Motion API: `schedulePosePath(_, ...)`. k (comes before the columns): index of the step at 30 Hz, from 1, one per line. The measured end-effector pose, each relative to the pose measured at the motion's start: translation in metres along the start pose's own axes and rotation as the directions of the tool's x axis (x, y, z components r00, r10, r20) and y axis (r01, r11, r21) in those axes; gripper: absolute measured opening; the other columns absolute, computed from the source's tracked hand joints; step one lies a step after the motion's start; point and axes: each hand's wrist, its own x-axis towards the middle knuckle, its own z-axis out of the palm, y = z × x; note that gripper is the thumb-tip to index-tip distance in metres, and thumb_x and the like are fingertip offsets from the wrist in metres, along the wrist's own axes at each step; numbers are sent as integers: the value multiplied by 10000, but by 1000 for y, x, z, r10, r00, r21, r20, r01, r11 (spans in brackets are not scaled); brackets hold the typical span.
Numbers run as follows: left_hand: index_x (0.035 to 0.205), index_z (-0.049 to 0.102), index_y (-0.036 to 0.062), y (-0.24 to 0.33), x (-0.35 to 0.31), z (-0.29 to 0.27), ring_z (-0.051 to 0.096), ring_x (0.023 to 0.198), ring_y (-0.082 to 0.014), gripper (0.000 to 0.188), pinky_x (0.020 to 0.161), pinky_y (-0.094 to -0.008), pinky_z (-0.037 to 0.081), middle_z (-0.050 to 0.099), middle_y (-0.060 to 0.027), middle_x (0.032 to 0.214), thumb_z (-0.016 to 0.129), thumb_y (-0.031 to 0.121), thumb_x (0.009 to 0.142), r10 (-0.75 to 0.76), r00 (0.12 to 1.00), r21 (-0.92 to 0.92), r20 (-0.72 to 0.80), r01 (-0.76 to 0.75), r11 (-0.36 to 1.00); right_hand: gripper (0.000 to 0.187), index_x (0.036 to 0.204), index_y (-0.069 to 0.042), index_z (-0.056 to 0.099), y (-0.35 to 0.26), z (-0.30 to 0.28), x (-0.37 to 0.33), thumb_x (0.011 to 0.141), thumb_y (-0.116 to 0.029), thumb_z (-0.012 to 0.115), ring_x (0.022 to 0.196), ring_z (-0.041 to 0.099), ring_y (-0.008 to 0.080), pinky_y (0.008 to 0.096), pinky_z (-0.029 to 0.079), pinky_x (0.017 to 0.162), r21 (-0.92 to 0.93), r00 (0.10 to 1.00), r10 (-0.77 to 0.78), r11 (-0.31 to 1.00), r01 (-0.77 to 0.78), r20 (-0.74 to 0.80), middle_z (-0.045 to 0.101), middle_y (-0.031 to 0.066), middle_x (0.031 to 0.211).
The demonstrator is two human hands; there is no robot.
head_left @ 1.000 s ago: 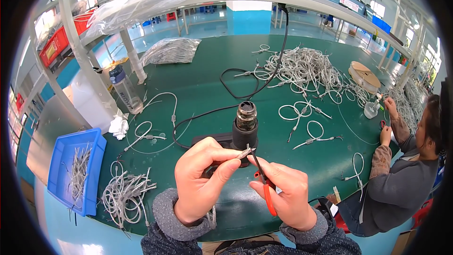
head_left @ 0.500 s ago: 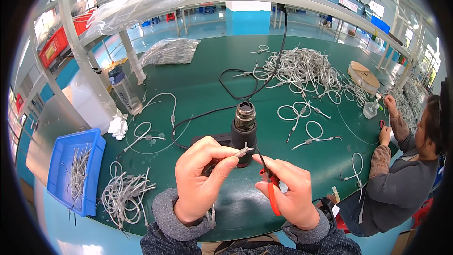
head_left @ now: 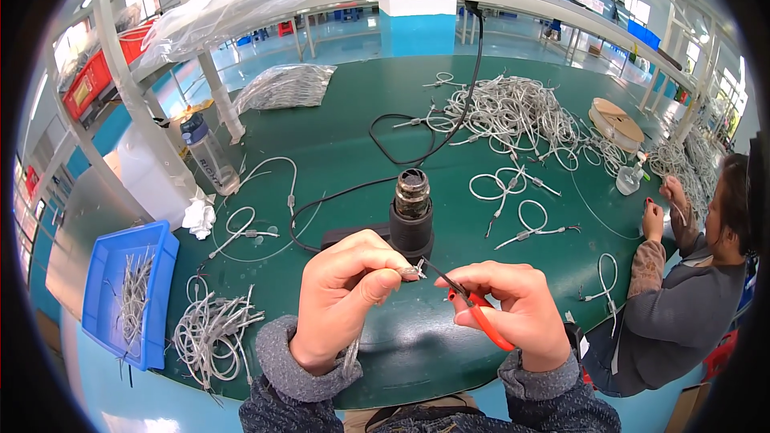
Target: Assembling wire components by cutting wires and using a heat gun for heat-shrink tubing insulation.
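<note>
The left hand (head_left: 338, 298) pinches a grey cable (head_left: 412, 272), its end jutting right beyond the fingers; the right hand (head_left: 525, 305) grips a red-handled tool (head_left: 487, 323), tip slanting up-left, just beside that end.

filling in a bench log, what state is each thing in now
Left hand: pinching a thin grey cable
Grey cable: tip exposed
Right hand: closed around red-handled cutters
Red-handled cutters: gripped, blade opening unclear
Black cylindrical heat gun: standing nozzle up, power unclear
Blue plastic tray: holding loose grey cables
Clear plastic bottle with blue lid: capped
Large grey cable heap: tangled
</note>
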Motion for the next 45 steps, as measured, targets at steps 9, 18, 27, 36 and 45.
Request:
schedulePosePath(9,882,661,-7,0,0,1,462,641,-78,118,537,-204,346,551,-41,785,606,93,850,-4,1000,-39,20,5,999,349,981,13,670,-6,0,0,635,34,710,632,553,89,212,414,579,-1,1000,26,1000,-26,-17,626,55,709)
schedulePosePath(18,885,660,-9,2,0,0,460,652,-81,129,548,-209,347,543,-35,774,604,104,859,-24,999,-6,44,24,1000,351,969,0,681,-6,0,1,620,36,703,605,554,90,216,416,550,-38,1000,-6,999,5,-24,624,54,681)
schedulePosePath(27,814,615,-15,-3,0,3,427,528,-58,195,452,-189,326,523,-51,720,625,176,856,32,999,5,-3,-32,999,374,968,8,683,-8,1,0,595,40,702,619,581,114,229,436,564,-47,999,-2,999,0,-39,636,71,694)
schedulePosePath(36,807,617,-24,1,0,5,414,509,-47,209,445,-180,312,502,-33,701,623,179,855,-16,999,22,-28,17,1000,395,987,3,679,-9,-1,0,594,29,713,618,580,123,234,432,558,-166,998,-67,984,66,0,628,73,683)
schedulePosePath(45,790,617,-36,3,1,4,407,504,-46,183,441,-184,300,486,-26,689,608,137,847,-35,999,53,-36,37,998,412,1005,-2,675,-7,-1,0,596,28,717,592,556,119,238,409,535,-222,996,-90,971,91,15,610,68,663)
